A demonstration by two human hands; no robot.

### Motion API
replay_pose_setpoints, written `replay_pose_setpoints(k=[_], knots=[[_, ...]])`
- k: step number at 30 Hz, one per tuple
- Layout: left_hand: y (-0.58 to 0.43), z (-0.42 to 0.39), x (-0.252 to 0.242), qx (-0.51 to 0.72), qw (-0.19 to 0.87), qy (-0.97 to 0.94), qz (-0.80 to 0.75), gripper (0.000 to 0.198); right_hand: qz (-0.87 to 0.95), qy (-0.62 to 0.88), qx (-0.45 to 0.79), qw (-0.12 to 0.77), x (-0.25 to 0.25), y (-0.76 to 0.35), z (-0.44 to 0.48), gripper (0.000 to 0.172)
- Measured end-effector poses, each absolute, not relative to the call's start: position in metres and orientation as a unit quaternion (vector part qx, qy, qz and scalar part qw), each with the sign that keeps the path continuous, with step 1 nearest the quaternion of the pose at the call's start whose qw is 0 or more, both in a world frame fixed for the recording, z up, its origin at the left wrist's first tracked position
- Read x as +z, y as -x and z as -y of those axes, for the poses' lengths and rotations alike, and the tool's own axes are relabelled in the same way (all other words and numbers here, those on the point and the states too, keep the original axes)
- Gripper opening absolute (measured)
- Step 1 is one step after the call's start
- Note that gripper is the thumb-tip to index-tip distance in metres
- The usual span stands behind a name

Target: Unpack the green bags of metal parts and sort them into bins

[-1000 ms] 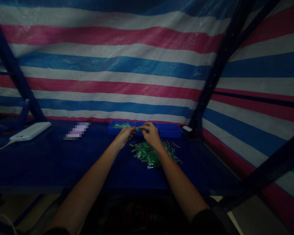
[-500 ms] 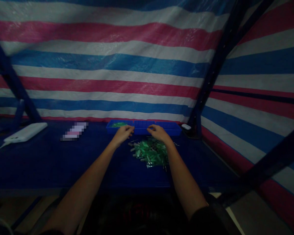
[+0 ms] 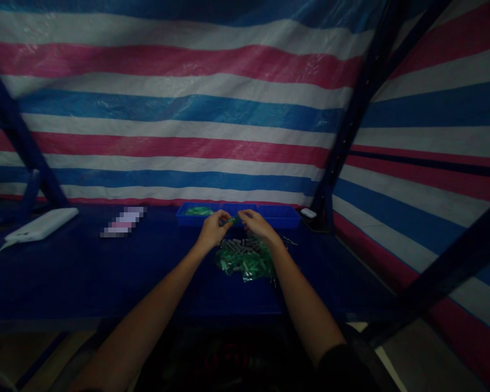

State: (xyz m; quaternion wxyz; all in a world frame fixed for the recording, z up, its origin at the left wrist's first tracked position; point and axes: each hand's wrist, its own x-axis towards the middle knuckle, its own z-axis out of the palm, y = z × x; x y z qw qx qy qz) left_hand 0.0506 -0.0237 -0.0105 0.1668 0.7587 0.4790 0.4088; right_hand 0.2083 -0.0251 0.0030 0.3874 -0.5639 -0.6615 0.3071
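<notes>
My left hand (image 3: 214, 231) is closed in a pinch on a small green plastic bag (image 3: 233, 220), held just in front of the blue divided tray (image 3: 280, 219). Facing it from the other side, my right hand (image 3: 256, 225) has its fingertips pinched together at the bag's right end; what lies between them is too small to make out. Below both hands a pile of green plastic bags (image 3: 247, 265) lies on the blue table, with many short grey cylindrical pieces (image 3: 240, 246) at its far side. My right wrist partly covers the pile.
More green bags (image 3: 199, 210) lie in the tray's left compartment. A white power bank (image 3: 43, 224) with a cable and a blurred-out phone-like object (image 3: 123, 222) lie to the left. A small white case (image 3: 308, 213) sits by the right post. Striped sheeting (image 3: 179, 147) hangs behind.
Both hands have come closer together, the left moving right and slightly nearer. A green bag now shows between them. The pile has shifted, exposing more grey pieces at its far side.
</notes>
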Motion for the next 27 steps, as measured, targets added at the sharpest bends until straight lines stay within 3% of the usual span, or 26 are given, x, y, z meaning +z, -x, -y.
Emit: replay_pose_setpoints(k=[3,5,7,9,13,16,18,23,27], knots=[[-0.051,0.026,-0.007,0.48,0.136,-0.755,-0.425,0.011,0.587,0.526,0.43,0.441,0.005,-0.202,0.026,0.044],[-0.053,0.03,-0.007,0.488,0.094,-0.769,-0.402,0.009,0.554,0.482,0.491,0.469,0.004,-0.198,0.026,0.037],[-0.055,0.032,-0.008,0.48,0.077,-0.783,-0.387,0.011,0.531,0.447,0.502,0.516,0.003,-0.196,0.024,0.025],[-0.057,0.033,-0.009,0.475,0.092,-0.785,-0.386,0.014,0.5,0.437,0.478,0.575,0.0,-0.195,0.021,0.028],[-0.056,0.029,-0.007,0.493,0.264,-0.703,-0.439,0.032,0.443,0.431,0.454,0.642,-0.002,-0.196,0.014,0.038],[-0.051,0.027,-0.002,0.467,0.444,-0.591,-0.485,0.057,0.486,0.411,0.434,0.637,-0.001,-0.196,0.014,0.026],[-0.047,0.027,0.001,0.45,0.522,-0.532,-0.492,0.061,0.529,0.398,0.417,0.623,0.0,-0.196,0.015,0.019],[-0.044,0.026,0.002,0.457,0.589,-0.466,-0.476,0.036,0.61,0.426,0.333,0.579,0.0,-0.195,0.02,0.015],[-0.046,0.021,-0.005,0.522,0.51,-0.515,-0.45,0.022,0.623,0.488,0.252,0.557,0.002,-0.195,0.022,0.019]])
